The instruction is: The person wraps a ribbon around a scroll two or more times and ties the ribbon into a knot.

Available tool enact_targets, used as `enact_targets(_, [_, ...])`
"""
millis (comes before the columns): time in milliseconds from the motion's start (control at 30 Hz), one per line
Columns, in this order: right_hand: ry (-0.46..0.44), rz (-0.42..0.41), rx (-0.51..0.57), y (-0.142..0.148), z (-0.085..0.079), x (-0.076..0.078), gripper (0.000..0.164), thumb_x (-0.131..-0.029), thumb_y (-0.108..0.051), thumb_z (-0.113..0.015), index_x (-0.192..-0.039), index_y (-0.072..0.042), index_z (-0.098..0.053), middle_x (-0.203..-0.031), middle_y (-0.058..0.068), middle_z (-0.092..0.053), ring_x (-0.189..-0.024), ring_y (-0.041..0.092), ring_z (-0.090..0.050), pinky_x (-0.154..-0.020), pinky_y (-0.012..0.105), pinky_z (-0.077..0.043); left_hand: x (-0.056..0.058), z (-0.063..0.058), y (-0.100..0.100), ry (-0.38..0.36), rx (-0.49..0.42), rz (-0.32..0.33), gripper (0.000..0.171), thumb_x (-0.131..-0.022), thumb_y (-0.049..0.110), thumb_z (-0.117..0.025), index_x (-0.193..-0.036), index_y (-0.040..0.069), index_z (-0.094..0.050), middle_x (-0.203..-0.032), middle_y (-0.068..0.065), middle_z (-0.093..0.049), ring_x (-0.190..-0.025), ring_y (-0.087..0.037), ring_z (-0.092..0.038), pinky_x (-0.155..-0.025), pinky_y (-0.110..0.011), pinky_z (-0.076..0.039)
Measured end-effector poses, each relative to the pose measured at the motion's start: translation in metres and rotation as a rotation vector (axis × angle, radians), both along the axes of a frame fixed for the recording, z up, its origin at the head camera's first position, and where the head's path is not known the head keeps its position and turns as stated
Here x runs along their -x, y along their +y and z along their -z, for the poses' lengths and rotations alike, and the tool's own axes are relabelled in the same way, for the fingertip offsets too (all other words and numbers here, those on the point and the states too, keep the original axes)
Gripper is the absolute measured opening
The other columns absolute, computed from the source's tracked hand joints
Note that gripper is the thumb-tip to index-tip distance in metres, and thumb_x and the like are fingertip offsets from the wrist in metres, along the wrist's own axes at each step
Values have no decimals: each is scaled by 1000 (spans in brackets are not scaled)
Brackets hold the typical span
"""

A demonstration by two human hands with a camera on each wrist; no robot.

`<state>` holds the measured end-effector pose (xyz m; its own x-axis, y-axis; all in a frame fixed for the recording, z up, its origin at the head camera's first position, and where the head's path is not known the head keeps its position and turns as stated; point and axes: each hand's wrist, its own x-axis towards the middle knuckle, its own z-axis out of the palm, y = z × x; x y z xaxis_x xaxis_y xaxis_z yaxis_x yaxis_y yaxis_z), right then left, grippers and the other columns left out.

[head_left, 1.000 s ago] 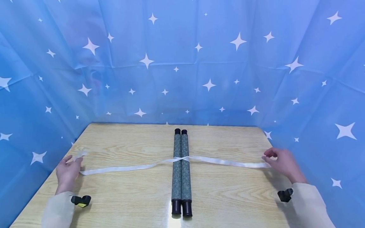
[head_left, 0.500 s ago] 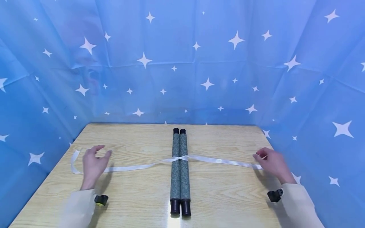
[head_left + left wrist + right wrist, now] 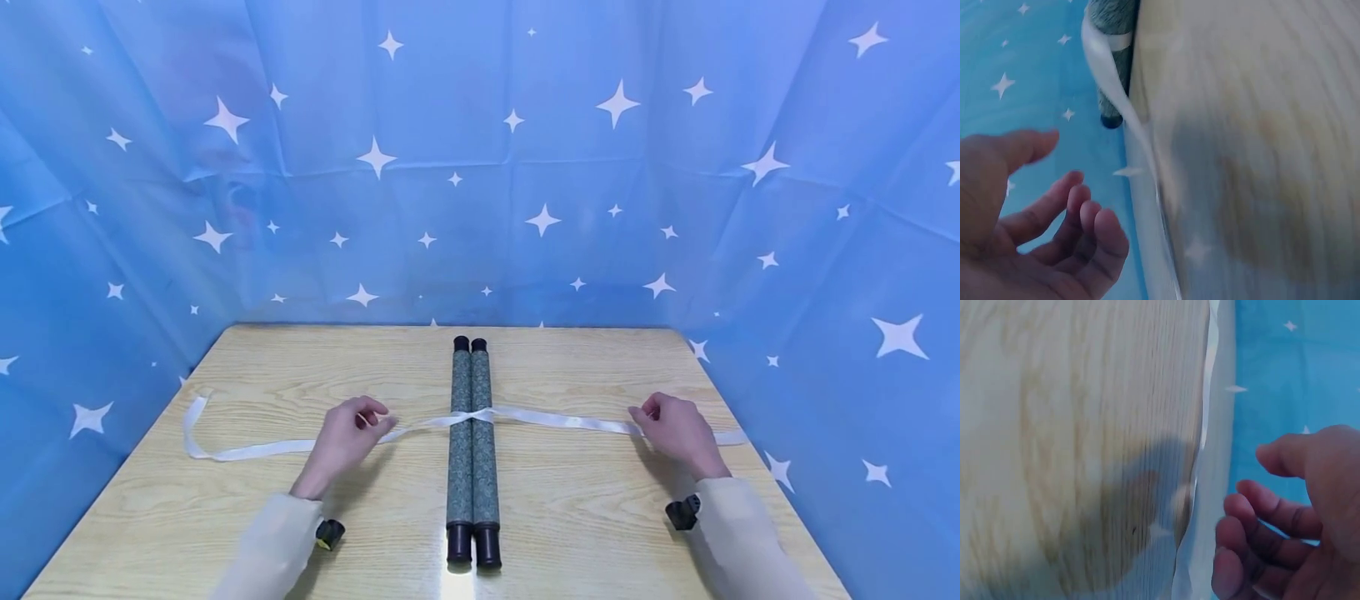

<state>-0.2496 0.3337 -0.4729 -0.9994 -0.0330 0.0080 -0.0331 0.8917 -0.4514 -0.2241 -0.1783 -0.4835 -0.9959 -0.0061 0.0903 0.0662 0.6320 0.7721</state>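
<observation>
A scroll (image 3: 484, 475) with two rolls side by side, covered in green patterned cloth with dark end knobs, lies lengthwise mid-table. Around its middle a white ribbon (image 3: 562, 419) crosses over itself, and both tails stretch out sideways. Over the left tail hovers my left hand (image 3: 351, 437), fingers loosely bent and holding nothing; its wrist view shows a gap between the thumb (image 3: 1032, 147) and the fingers. My right hand (image 3: 677, 429) hovers above the right tail, likewise loosely curled, with the ribbon (image 3: 1209, 387) running beside it. Part of each tail is hidden behind the hands.
The wooden table (image 3: 337, 367) has its far edge against a blue curtain (image 3: 465, 208) printed with white stars. The left ribbon end (image 3: 193, 417) curls back near the table's left side. Black wrist cameras (image 3: 328, 533) sit at both cuffs.
My left hand has let go of the left ribbon end and moved right, toward the scroll. The right hand has released its end and shifted left. The ribbon tails stay on the table.
</observation>
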Motion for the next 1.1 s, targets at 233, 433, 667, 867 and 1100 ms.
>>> enact_targets(233, [-113, 89, -81, -5, 1, -3, 53, -102, -51, -53, -64, -14, -55, -54, -2, -44, -51, 17, -42, -49, 31, -35, 0, 2, 22, -85, 119, 117, 34, -88, 34, -82, -89, 10, -59, -71, 0, -50, -59, -13, -44, -55, -25, -39])
enact_targets(433, [-246, 181, -141, -3, 1, -3, 61, -98, -64, -48, -68, -11, -53, -63, 5, -46, -58, 21, -46, -50, 34, -36, 2, 1, 34, -53, 342, 140, 33, -92, 31, -77, -75, 12, -55, -63, 1, -52, -52, -13, -44, -50, -27, -37])
enact_targets(667, [-286, 168, -131, -3, 2, 0, 60, -99, -63, -48, -73, -9, -57, -69, 8, -54, -64, 24, -52, -54, 36, -40, 7, 5, 35, -36, 412, 173, 43, -98, 15, -63, -61, 16, -43, -54, 4, -37, -47, -11, -33, -46, -25, -28])
enact_targets(867, [-258, 123, -77, -1, 4, 0, 54, -102, -52, -52, -61, -17, -50, -57, -1, -44, -57, 19, -47, -53, 32, -36, 13, 6, 30, -66, 382, 204, 46, -103, 15, -50, -59, 17, -37, -53, 4, -32, -46, -11, -30, -47, -26, -30])
enact_targets(1100, [-206, 97, -31, 3, 6, -2, 48, -102, -39, -53, -60, -18, -46, -54, -4, -37, -53, 16, -38, -54, 31, -32, 22, -3, 20, -41, 129, 394, 36, -110, 15, -44, -80, 7, -62, -60, 2, -44, -49, -8, -37, -50, -23, -38])
